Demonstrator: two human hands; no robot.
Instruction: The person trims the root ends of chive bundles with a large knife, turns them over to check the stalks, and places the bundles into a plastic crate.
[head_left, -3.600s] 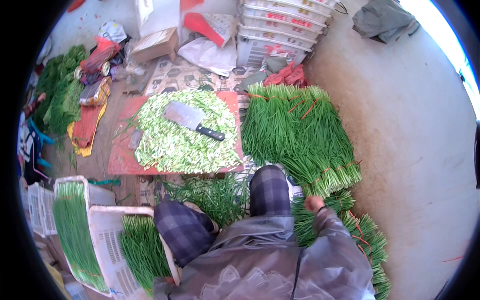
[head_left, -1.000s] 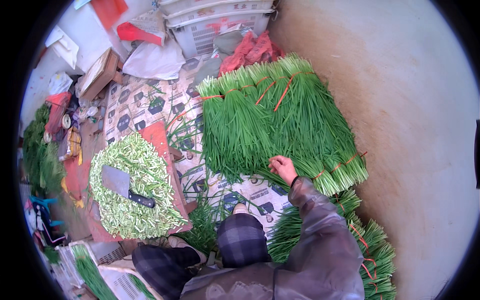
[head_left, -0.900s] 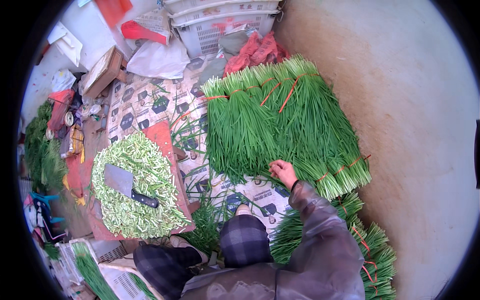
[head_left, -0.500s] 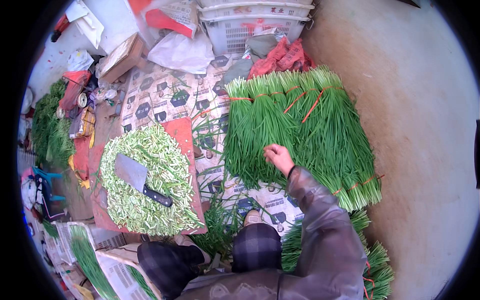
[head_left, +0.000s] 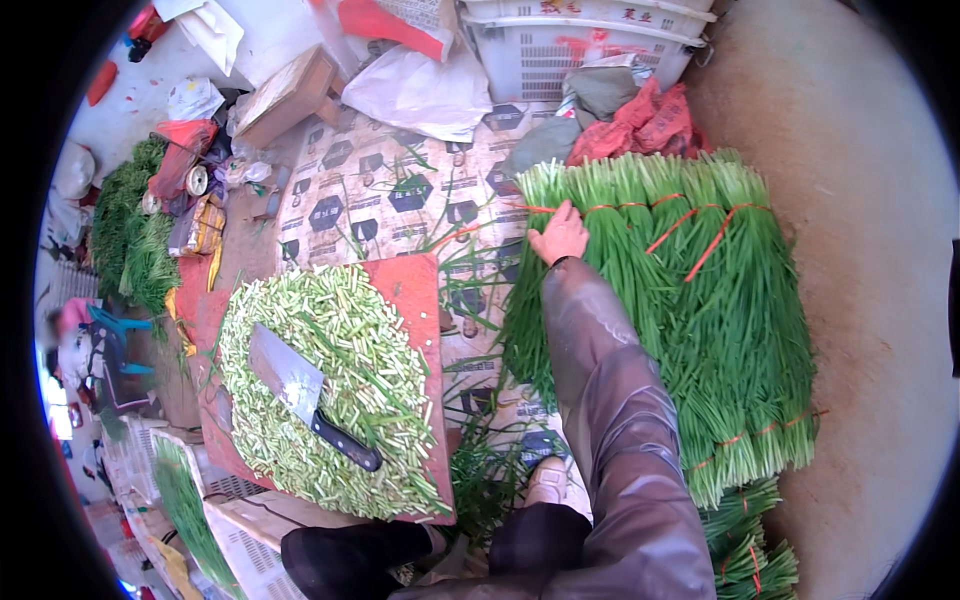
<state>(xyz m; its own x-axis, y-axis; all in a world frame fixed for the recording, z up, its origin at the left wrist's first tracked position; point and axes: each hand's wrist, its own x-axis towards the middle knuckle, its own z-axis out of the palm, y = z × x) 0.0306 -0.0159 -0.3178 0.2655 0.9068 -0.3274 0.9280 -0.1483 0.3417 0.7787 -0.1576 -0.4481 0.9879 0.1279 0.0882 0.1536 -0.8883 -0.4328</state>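
Note:
My right hand (head_left: 560, 237) rests on the leftmost bundle of garlic chives (head_left: 530, 310), just below its red tie, with the fingers curled into the stalks. This bundle lies at the left end of a pile of tied chive bundles (head_left: 720, 320), pale cut ends at the far side. My left hand is out of view. To the left, a cleaver (head_left: 290, 375) with a black handle lies flat on a heap of chopped pale-green stalk pieces (head_left: 370, 350). The heap covers most of a red board (head_left: 425, 290).
White plastic crates (head_left: 580, 50) are stacked at the back, with red mesh bags (head_left: 640, 125) before them. A wooden stool (head_left: 290, 100) stands at the far left. More tied bundles (head_left: 750, 560) lie near my right side. A plain wall (head_left: 860, 250) bounds the right.
My right hand has moved from above the middle of the pile to the leftmost bundle, near its tie. The whole view has shifted, so things appear farther right and the board lower.

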